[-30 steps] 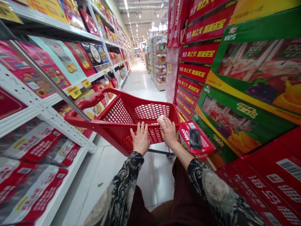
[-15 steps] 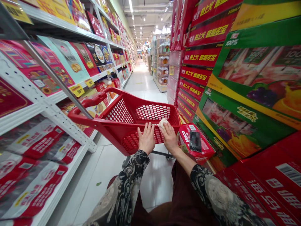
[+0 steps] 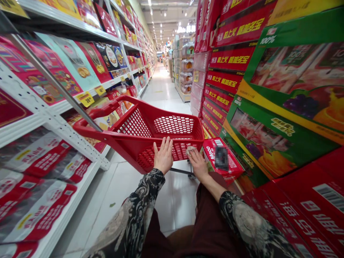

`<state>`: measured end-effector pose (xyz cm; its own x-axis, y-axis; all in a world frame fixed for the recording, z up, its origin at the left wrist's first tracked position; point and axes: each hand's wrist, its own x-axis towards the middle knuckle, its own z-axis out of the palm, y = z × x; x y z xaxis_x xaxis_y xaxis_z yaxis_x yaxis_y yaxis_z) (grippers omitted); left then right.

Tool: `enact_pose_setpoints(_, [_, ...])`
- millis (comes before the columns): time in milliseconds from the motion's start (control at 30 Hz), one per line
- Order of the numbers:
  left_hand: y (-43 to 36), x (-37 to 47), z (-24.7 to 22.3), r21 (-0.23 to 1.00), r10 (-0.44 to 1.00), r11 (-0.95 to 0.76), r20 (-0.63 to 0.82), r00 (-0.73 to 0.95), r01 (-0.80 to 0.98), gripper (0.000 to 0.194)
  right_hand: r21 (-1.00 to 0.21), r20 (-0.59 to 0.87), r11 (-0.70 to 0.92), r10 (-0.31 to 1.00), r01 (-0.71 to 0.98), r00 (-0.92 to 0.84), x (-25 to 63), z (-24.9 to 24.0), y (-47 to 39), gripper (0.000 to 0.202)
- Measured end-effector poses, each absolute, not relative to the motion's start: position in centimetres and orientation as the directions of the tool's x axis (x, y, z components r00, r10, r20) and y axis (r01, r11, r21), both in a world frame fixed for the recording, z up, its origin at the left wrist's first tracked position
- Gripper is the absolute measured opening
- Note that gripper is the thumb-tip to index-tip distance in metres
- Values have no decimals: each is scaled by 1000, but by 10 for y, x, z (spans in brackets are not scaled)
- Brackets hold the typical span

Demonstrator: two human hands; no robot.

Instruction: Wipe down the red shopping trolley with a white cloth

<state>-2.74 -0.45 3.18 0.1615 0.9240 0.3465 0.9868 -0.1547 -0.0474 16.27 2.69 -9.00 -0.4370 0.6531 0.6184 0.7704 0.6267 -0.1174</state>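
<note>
"Holding anything?"

"The right hand (image 3: 198,163), yes: a pale wad (image 3: 190,150) under half-bent fingers, seemingly against the cart's (image 3: 134,139) near side. The left hand (image 3: 163,156) lies flat, fingers extended, apparently just touching that side, with nothing visible in it."

"And the cart?"

"Straight ahead, on the aisle floor."

"How much is done?"

"Hard to judge. No finished patch stands out, so what's left is unclear too."

"What's hidden?"

"Both palms, most of the wad. Something dark on the box (image 3: 211,152) is blurred; the pole's (image 3: 59,85) top is cut off."
</note>
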Motion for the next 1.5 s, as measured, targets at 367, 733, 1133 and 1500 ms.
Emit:
enact_pose_setpoints(367, [-15, -30, 17, -45, 905, -170, 387, 173, 985, 63, -252, 744, 638, 609, 728, -276, 157, -53, 22, 44])
enact_pose_setpoints(733, [-40, -34, -13, -36, 943, -168, 284, 172, 985, 67, -164, 598, 695, 635, 700, -490, 136, -97, 21, 44])
enact_pose_setpoints(1133, [-39, -41, -17, -11, 964, -75, 254, 75, 997, 68, -187, 707, 705, 580, 684, -405, 114, -35, 34, 45])
enact_pose_setpoints(1500, [-43, -47, -25, -17, 973, -72, 218, 74, 997, 70, -84, 612, 782, 529, 617, -588, 115, -75, 19, 41])
